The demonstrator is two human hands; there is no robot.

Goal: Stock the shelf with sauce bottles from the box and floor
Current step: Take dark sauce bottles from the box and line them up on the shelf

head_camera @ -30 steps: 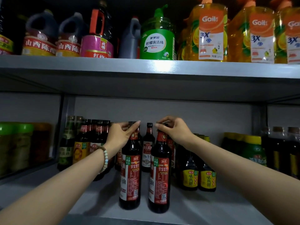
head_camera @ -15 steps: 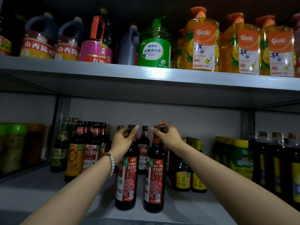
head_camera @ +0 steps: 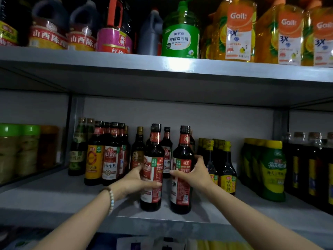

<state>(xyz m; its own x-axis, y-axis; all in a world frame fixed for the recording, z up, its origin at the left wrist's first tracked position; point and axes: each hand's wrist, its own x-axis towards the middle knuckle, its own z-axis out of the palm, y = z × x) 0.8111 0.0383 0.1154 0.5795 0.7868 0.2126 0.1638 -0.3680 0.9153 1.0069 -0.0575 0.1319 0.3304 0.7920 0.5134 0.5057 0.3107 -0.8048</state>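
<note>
Two tall dark sauce bottles with red labels stand upright side by side near the front of the grey middle shelf (head_camera: 54, 195). My left hand (head_camera: 134, 181) grips the body of the left bottle (head_camera: 153, 154), thumb across its label. My right hand (head_camera: 193, 173) grips the body of the right bottle (head_camera: 183, 152) at label height. A bead bracelet sits on my left wrist. The box and floor are out of view.
Behind and left stand several soy sauce bottles (head_camera: 110, 159). Yellow-capped dark bottles (head_camera: 225, 168) and green-yellow bottles (head_camera: 273, 168) fill the right side. Jars (head_camera: 19, 150) sit far left. The upper shelf (head_camera: 180, 67) carries vinegar jugs, a green detergent bottle (head_camera: 181, 38) and orange bottles.
Both hands slid down from the bottle necks and caps to the bottles' bodies. The two bottles stand in about the same place on the shelf.
</note>
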